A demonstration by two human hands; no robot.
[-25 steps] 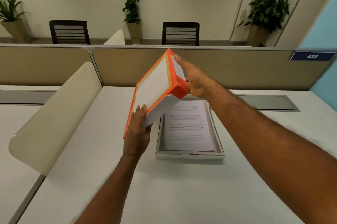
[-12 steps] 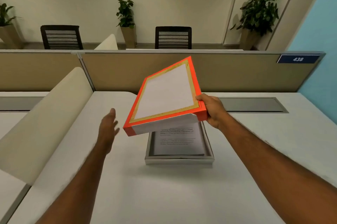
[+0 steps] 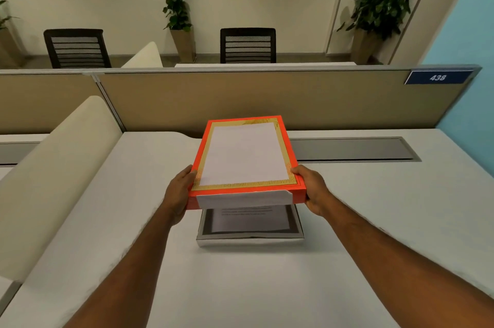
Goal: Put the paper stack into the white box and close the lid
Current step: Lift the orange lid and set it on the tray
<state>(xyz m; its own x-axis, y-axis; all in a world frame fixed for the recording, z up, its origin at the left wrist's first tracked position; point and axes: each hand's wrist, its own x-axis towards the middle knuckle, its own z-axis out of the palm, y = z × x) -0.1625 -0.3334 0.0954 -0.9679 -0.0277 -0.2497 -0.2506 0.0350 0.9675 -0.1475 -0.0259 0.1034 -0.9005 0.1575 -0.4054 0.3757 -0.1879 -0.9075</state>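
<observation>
Paper (image 3: 250,218) already lies in the box (image 3: 250,241); left hand (image 3: 178,191) and right hand (image 3: 312,190) grip the lid (image 3: 246,156) above it, not yet seated

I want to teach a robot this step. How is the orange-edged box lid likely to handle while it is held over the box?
The orange-edged cardboard lid probably stays stiff: gripped only at its near corners, it shows no sag. It seems light, since the left hand and right hand carry it unsupported. Its loose white front flap might snag.
</observation>
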